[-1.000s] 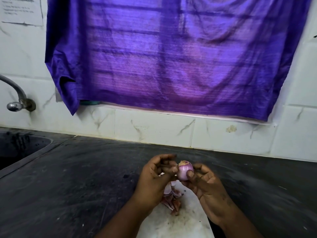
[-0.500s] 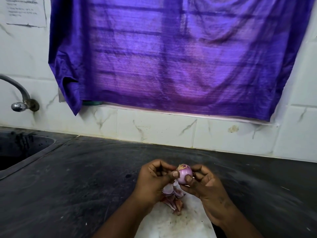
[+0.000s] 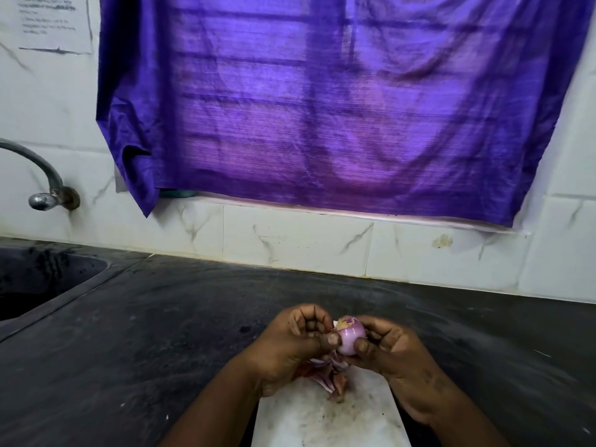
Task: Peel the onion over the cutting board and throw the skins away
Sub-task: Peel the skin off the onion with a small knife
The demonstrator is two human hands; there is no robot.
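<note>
Pink-purple and glossy, the onion (image 3: pixel 350 337) stayed just above the cutting board's (image 3: pixel 322 417) far end, pinched by the right hand (image 3: pixel 393 353). I watched the left hand (image 3: pixel 290 346), fingers curled, shift its thumb lower against it. With skins (image 3: pixel 325 377) heaped beneath, I judged peeling nearly done.

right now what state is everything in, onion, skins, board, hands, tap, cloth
onion, mostly peeled, held over the board
skins, loose pile on the board
cutting board, lying flat, smudged
left hand, thumb pressing the onion
right hand, gripping the onion
tap, no water seen
purple cloth, hanging spread out
</note>
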